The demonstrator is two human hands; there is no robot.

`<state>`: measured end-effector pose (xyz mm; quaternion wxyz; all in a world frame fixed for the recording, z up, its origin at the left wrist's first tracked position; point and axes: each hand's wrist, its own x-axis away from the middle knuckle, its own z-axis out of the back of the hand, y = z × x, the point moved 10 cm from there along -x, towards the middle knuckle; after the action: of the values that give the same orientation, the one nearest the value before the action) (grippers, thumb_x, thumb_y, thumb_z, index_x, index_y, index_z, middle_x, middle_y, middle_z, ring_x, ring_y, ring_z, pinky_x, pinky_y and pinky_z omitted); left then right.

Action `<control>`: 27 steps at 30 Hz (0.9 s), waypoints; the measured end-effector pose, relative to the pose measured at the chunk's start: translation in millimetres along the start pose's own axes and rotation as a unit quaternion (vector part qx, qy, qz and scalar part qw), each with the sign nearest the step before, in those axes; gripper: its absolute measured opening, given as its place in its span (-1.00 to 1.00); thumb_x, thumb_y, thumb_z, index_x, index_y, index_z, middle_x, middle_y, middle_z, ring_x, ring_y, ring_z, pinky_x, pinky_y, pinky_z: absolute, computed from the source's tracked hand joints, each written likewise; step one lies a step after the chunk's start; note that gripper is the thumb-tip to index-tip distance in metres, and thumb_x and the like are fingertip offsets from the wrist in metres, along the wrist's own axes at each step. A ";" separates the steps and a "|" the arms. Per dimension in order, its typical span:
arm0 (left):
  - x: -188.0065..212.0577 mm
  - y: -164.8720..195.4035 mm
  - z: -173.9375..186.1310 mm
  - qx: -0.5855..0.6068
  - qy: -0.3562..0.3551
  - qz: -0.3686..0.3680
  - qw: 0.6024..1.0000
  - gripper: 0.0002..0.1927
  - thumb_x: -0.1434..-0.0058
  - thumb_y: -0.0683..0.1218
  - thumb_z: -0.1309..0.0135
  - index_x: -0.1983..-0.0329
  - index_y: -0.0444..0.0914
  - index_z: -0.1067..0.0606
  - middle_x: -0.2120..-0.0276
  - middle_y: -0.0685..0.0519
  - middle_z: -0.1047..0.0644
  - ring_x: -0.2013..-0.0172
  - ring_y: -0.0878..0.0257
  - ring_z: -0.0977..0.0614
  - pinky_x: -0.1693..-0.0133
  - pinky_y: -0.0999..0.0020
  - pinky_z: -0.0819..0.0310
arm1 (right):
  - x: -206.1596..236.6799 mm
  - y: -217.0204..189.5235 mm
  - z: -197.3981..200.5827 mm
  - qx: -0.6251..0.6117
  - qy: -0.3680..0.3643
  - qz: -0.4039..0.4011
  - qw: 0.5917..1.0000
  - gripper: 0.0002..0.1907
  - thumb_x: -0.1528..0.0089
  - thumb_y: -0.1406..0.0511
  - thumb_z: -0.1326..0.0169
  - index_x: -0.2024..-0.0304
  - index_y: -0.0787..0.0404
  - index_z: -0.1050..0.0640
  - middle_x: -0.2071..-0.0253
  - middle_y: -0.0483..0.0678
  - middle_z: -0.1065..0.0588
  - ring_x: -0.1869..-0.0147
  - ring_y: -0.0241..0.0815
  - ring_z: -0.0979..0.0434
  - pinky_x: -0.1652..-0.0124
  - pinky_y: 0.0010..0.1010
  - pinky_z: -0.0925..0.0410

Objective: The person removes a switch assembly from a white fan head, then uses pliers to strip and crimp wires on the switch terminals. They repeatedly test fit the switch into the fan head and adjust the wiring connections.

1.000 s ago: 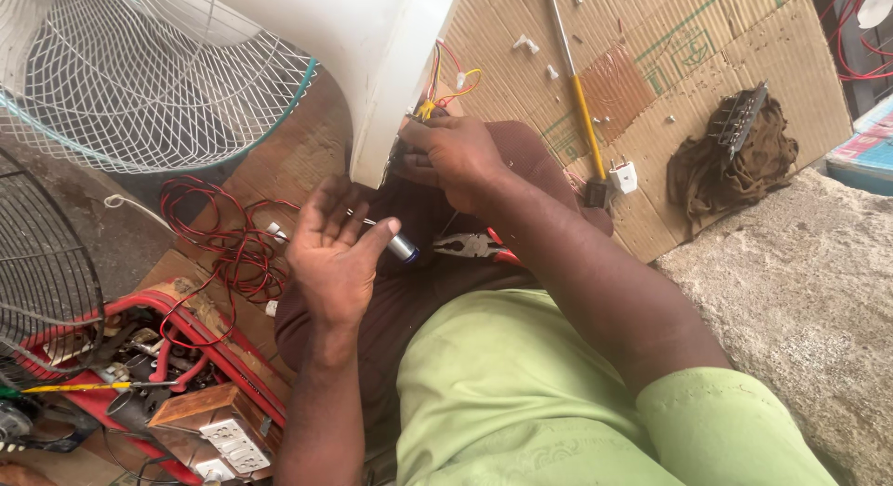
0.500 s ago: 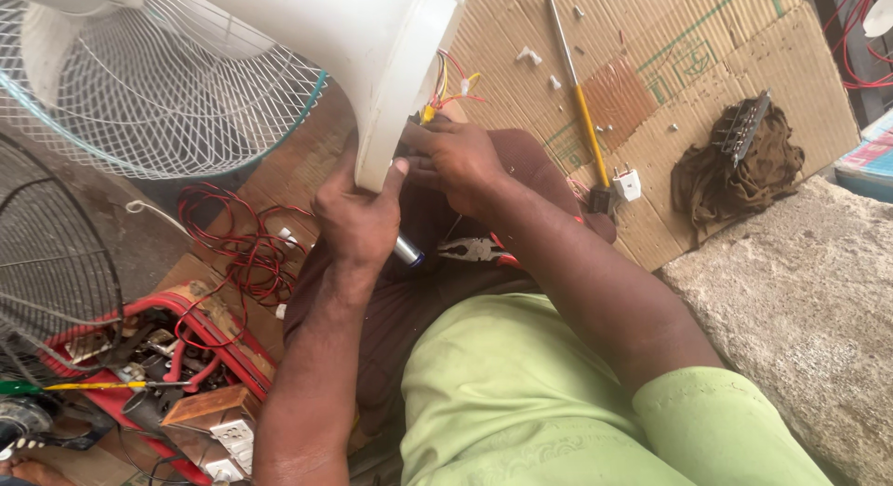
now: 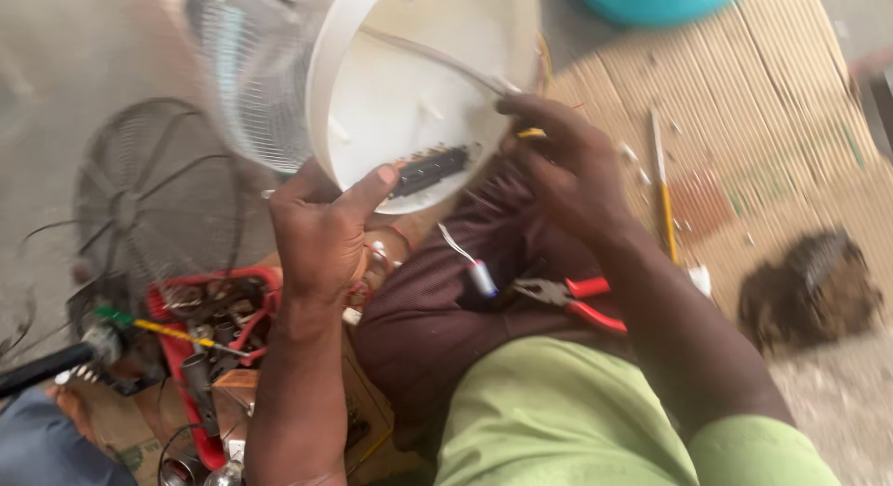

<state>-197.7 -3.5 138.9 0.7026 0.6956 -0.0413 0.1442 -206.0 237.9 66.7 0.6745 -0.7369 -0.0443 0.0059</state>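
Note:
My left hand [image 3: 321, 230] grips the rim of a round white fan base [image 3: 409, 77], turned so its hollow underside faces me, thumb by a black part [image 3: 430, 170] set inside. My right hand [image 3: 563, 165] is at the base's right edge, fingers closed on thin wires with a yellow piece [image 3: 532, 133]. On my lap lie red-handled pliers [image 3: 572, 298] and a small grey cylinder [image 3: 482, 278] on a white wire.
A fan grille [image 3: 153, 202] lies at the left. A red tray [image 3: 219, 323] of tools and parts sits by my left forearm. Cardboard [image 3: 753, 123] covers the floor at the right, with a long yellow-handled tool [image 3: 665, 193] and a dark brush-like lump [image 3: 809, 291].
The view has swung in closer. My left hand left my lap, took the white base by its rim and tipped it so the underside faces me. My right hand stays at the wires.

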 end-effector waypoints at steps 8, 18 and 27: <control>1.1 73.8 39.3 0.130 -0.004 -0.040 0.991 -0.83 -0.15 -0.38 -0.23 0.18 -0.43 -0.58 0.22 -0.08 -0.64 0.21 0.19 -0.70 0.06 0.27 -0.67 | 13.5 -94.3 -33.3 -0.082 0.060 0.207 0.973 -0.61 -0.36 0.42 -0.24 -0.19 0.28 -0.43 -0.29 -0.10 -0.30 -0.44 -0.23 -0.37 -0.44 -0.31 -0.39; 3.0 103.5 55.5 0.164 0.009 -0.023 0.986 -0.76 -0.12 -0.30 -0.21 0.13 -0.45 -0.57 0.25 -0.18 -0.64 0.34 0.10 -0.74 0.37 0.18 -0.74 | -25.7 -66.4 -72.7 -0.172 -0.046 -0.054 0.982 -0.70 -0.30 0.41 -0.16 -0.09 0.37 -0.56 0.15 -0.06 -0.57 0.09 -0.25 -0.62 0.03 -0.34 -0.56; 8.4 121.3 62.7 0.053 -0.010 -0.067 0.996 -0.61 -0.21 -0.21 -0.18 -0.09 -0.46 -0.51 0.17 -0.17 -0.66 0.23 0.18 -0.74 0.26 0.37 -0.75 | -40.2 -89.4 -76.2 -0.027 -0.017 -0.008 0.999 -0.70 -0.19 0.49 -0.24 0.00 0.37 -0.64 0.21 -0.08 -0.57 0.13 -0.32 -0.60 0.10 -0.51 -0.48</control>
<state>-212.3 -65.4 260.0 0.6724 0.7344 0.0054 0.0918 -245.9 166.9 160.5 0.6535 -0.7543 -0.0618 0.0124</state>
